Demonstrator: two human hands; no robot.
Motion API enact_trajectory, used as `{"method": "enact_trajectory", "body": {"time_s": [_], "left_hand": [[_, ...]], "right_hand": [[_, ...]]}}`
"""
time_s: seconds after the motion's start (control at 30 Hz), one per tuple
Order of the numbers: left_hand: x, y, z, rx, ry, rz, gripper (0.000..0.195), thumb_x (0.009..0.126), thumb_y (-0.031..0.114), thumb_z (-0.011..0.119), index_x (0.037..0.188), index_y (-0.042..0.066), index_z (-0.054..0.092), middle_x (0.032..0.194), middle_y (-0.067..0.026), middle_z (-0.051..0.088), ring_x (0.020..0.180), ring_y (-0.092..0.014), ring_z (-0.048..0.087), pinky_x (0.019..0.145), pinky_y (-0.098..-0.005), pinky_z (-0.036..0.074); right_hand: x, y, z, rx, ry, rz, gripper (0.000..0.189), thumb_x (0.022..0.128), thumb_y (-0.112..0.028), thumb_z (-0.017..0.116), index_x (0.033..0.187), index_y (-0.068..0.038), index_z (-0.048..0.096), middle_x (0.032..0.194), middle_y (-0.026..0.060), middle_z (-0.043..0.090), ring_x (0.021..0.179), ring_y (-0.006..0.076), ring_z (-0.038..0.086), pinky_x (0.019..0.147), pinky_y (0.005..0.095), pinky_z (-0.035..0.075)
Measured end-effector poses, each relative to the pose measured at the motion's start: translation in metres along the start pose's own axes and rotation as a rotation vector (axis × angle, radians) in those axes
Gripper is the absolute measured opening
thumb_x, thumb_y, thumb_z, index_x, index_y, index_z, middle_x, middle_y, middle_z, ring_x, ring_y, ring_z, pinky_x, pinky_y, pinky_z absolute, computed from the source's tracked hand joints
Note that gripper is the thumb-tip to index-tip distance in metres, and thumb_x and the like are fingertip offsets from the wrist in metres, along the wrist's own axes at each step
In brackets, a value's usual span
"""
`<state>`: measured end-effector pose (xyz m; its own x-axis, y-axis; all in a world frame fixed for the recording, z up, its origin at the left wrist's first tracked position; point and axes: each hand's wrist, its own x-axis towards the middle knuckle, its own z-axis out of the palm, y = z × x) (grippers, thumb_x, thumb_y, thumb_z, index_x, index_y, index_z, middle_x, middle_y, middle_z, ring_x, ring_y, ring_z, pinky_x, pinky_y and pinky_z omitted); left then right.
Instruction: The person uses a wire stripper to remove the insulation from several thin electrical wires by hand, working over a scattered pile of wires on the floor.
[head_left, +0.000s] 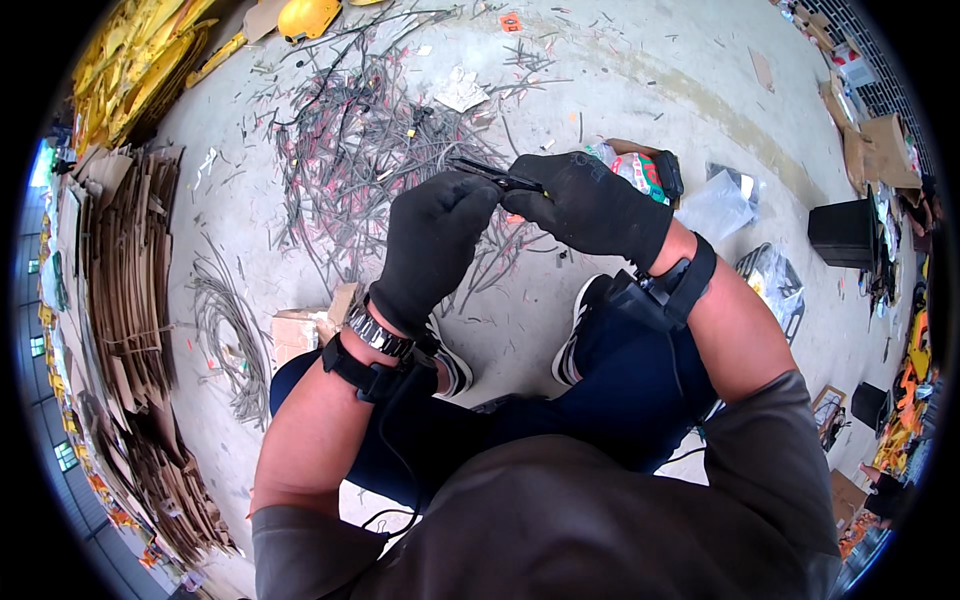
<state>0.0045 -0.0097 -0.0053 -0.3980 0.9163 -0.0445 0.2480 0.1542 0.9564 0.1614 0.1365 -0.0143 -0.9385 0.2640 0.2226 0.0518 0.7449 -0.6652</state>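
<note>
Both of my hands wear black gloves and meet in front of me, above a spread of cut grey cable pieces (322, 157) on the concrete floor. My right hand (589, 202) is closed around a slim dark hand tool (499, 178), whose kind I cannot make out for certain; its narrow end points left. Against the tool's near side lie the bent fingers of my left hand (442, 240). Whether that hand grips the tool or a small piece hidden behind the fingers cannot be told. Pink and red wire bits are mixed in among the cables.
Stacked flattened cardboard (131, 277) and a loose coil of grey cable (229, 337) lie at the left. A small cardboard box (296, 334) stands by my left wrist. To the right are a plastic bag (712, 204) and a black bin (840, 232). A yellow helmet (307, 19) lies at the top.
</note>
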Motion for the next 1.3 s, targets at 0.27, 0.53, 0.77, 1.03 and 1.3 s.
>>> {"method": "enact_trajectory", "body": {"time_s": [0.27,0.53,0.77,1.03,1.3], "left_hand": [[-0.019,0.032,0.012,0.052,-0.070,-0.020,0.018,0.091,0.014,0.069,0.102,0.001,0.075,0.078,-0.0024,0.069,0.068,-0.008,0.060,0.063,-0.0256,0.048],[-0.014,0.027,0.005,0.198,-0.090,0.373,0.015,0.091,0.013,0.070,0.098,0.001,0.076,0.079,-0.0035,0.070,0.069,-0.007,0.061,0.062,-0.0251,0.049],[-0.036,0.045,-0.002,0.139,-0.168,0.033,0.013,0.091,0.011,0.069,0.098,0.002,0.076,0.082,-0.0045,0.072,0.073,-0.007,0.064,0.065,-0.0245,0.051],[0.002,0.010,-0.016,-0.098,0.064,-0.053,0.019,0.097,0.017,0.066,0.106,0.003,0.074,0.063,0.0037,0.056,0.050,-0.003,0.046,0.046,-0.0210,0.038],[0.004,0.000,-0.016,0.126,0.084,0.131,0.023,0.097,0.019,0.066,0.110,0.002,0.074,0.067,0.0029,0.059,0.054,-0.004,0.050,0.049,-0.0226,0.040]], "right_hand": [[0.004,0.002,-0.045,0.428,-0.190,0.497,0.033,0.098,-0.031,0.063,0.091,0.000,0.070,0.067,0.0054,0.066,0.055,0.0098,0.059,0.053,0.0281,0.048],[-0.003,0.005,-0.053,0.418,-0.126,0.474,0.030,0.096,-0.028,0.062,0.095,0.000,0.073,0.067,0.0061,0.066,0.056,0.0128,0.061,0.055,0.0300,0.050],[-0.017,0.045,-0.089,0.430,0.202,0.674,0.032,0.099,-0.032,0.061,0.101,-0.001,0.070,0.078,0.0083,0.068,0.063,0.0121,0.063,0.056,0.0276,0.052],[-0.004,0.026,-0.040,0.047,-0.061,0.263,0.026,0.094,-0.024,0.059,0.099,-0.001,0.070,0.082,0.0146,0.070,0.079,0.0320,0.068,0.075,0.0415,0.053],[-0.013,0.020,-0.021,-0.100,-0.105,0.134,0.027,0.096,-0.027,0.058,0.101,-0.003,0.069,0.101,0.0193,0.069,0.096,0.0374,0.065,0.082,0.0464,0.051]]}}
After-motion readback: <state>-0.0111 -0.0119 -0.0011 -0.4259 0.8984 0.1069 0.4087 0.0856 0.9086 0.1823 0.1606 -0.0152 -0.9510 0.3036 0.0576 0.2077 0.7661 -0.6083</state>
